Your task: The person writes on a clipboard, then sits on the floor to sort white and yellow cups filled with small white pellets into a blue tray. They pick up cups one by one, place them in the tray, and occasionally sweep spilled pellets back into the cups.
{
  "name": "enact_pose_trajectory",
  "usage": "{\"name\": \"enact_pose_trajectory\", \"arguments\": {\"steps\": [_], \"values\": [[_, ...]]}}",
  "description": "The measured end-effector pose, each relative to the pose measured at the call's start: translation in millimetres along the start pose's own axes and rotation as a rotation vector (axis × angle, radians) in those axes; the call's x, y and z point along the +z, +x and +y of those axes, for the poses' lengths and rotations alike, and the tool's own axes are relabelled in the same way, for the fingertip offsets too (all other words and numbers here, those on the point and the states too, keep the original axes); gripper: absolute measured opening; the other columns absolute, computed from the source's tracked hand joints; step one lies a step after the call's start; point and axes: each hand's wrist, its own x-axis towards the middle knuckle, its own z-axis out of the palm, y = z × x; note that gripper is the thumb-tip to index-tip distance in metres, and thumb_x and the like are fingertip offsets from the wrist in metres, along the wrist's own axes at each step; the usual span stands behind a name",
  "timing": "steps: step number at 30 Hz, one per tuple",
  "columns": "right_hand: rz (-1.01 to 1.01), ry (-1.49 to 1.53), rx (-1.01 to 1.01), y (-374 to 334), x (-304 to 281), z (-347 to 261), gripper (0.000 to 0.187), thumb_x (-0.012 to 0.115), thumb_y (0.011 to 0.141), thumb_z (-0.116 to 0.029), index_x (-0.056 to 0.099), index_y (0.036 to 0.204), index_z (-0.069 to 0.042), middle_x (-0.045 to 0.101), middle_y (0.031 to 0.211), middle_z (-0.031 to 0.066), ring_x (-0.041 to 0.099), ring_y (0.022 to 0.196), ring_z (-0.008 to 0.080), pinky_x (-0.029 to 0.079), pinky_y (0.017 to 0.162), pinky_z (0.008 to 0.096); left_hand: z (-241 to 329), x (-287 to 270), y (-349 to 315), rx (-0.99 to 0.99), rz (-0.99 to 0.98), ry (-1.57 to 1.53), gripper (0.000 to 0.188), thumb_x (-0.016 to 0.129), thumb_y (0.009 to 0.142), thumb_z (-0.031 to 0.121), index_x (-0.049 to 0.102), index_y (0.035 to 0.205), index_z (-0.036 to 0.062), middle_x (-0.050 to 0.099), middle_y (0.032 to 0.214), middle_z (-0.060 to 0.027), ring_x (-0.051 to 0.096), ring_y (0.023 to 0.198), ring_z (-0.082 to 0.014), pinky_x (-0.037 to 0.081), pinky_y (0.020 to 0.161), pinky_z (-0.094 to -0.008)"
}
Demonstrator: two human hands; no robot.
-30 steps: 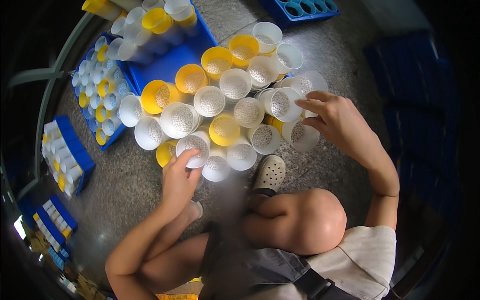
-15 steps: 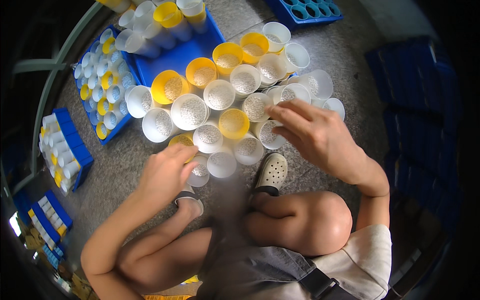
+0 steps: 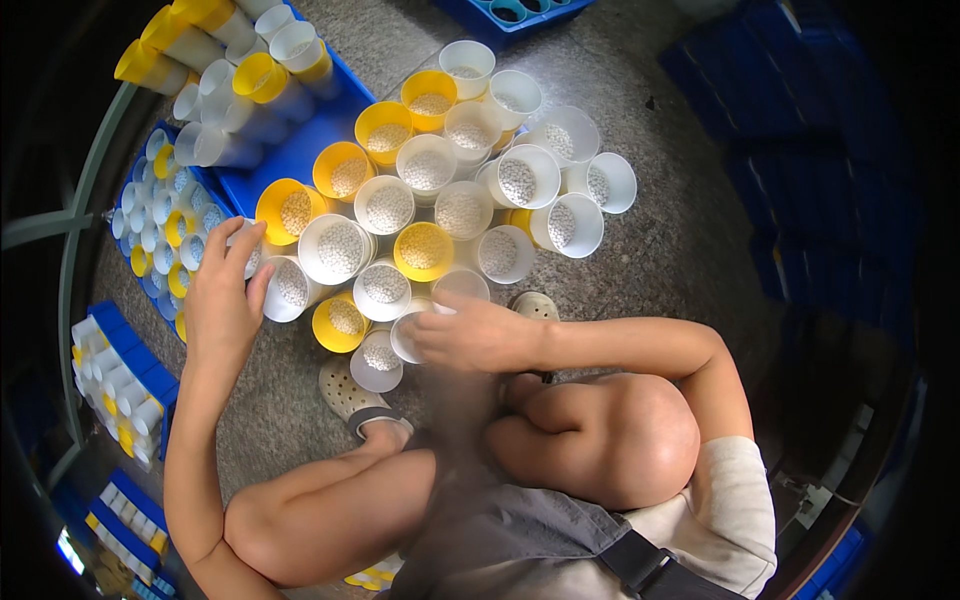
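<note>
Translucent white cups [image 3: 335,248] and yellow cups [image 3: 423,251], holding small white pellets, stand close together on the floor before me, some in stacks. At the group's left edge, my left hand [image 3: 220,290] has its fingers and thumb closed about the rim of a white cup [image 3: 253,262]. Nearer me, my right hand [image 3: 470,332] pinches the rim of a clear cup [image 3: 404,340], partly hiding it. Beside that cup are another clear cup [image 3: 377,362] and a yellow cup [image 3: 338,322].
A blue crate [image 3: 335,100] with stacked cups lies at the upper left. Further left are blue trays [image 3: 140,350] of cups. Blue crates [image 3: 800,150] are piled at the right. A blue tray [image 3: 520,25] with teal cups sits at the top. My clogs [image 3: 345,388] are close to the cups.
My left hand has moved left and away from me to the group's edge. My right hand has come down and left to the near cups. The view has shifted.
</note>
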Motion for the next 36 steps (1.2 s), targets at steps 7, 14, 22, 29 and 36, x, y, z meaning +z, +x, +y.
{"name": "enact_pose_trajectory", "arguments": {"steps": [7, 14, 22, 29, 36], "values": [[0.1, 0.261, 0.049, -0.1, -24.5, 4.8, 0.028, 0.066, 0.081, -0.018, 0.069, 0.106, -0.007, 0.065, 0.115, 0.0074, 0.062, 0.107, 0.023, 0.048, 0.09, 0.0363, -5.2, 3.7, -3.0, 0.03, 0.0, -0.015, 0.043, 0.072, 0.086, -0.001, 0.065, 0.128, 0.0077, 0.058, 0.139, -0.0151, 0.061, 0.123, -0.0394, 0.052, 0.1, -0.0434], [0.485, 1.329, -0.042, 20.0, -136.2, 2.8, 0.03, 0.071, 0.093, -0.03, 0.074, 0.103, -0.002, 0.066, 0.084, 0.0108, 0.061, 0.066, 0.0281, 0.048, 0.06, 0.0395, -12.4, 5.5, -10.9, 0.056, 0.05, -0.083, 0.05, 0.073, 0.083, -0.005, 0.063, 0.131, 0.0075, 0.062, 0.133, -0.0145, 0.064, 0.116, -0.0343, 0.052, 0.097, -0.0411], [0.874, 1.594, -0.463, 48.0, -167.8, -26.8, 0.048, 0.049, 0.107, -0.045, 0.075, 0.116, -0.005, 0.044, 0.055, -0.0024, 0.039, 0.039, 0.0093, 0.026, 0.039, 0.0284, -19.4, 1.3, -6.0, -0.056, 0.023, 0.026, 0.035, 0.077, 0.083, 0.005, 0.069, 0.117, 0.002, 0.071, 0.11, -0.0154, 0.067, 0.102, -0.0316, 0.052, 0.091, -0.0395], [0.507, 1.878, -0.345, 21.0, -176.9, -21.5, 0.043, 0.047, 0.108, -0.043, 0.072, 0.114, -0.007, 0.065, 0.078, 0.0178, 0.067, 0.062, 0.0249, 0.049, 0.05, 0.0335, -11.4, 5.3, -6.0, -0.041, -0.04, -0.004, 0.022, 0.077, 0.081, 0.005, 0.075, 0.103, -0.0004, 0.073, 0.099, -0.016, 0.066, 0.097, -0.034, 0.052, 0.086, -0.042], [0.434, 1.855, -0.353, 3.6, -172.8, -19.2, 0.043, 0.047, 0.108, -0.042, 0.069, 0.12, -0.007, 0.065, 0.079, 0.0174, 0.07, 0.067, 0.0282, 0.054, 0.054, 0.0333, -6.7, 2.7, -4.8, -0.004, -0.061, -0.056, 0.019, 0.078, 0.078, 0.002, 0.076, 0.096, -0.0022, 0.073, 0.09, -0.0181, 0.067, 0.09, -0.0343, 0.053, 0.081, -0.0423]]}}
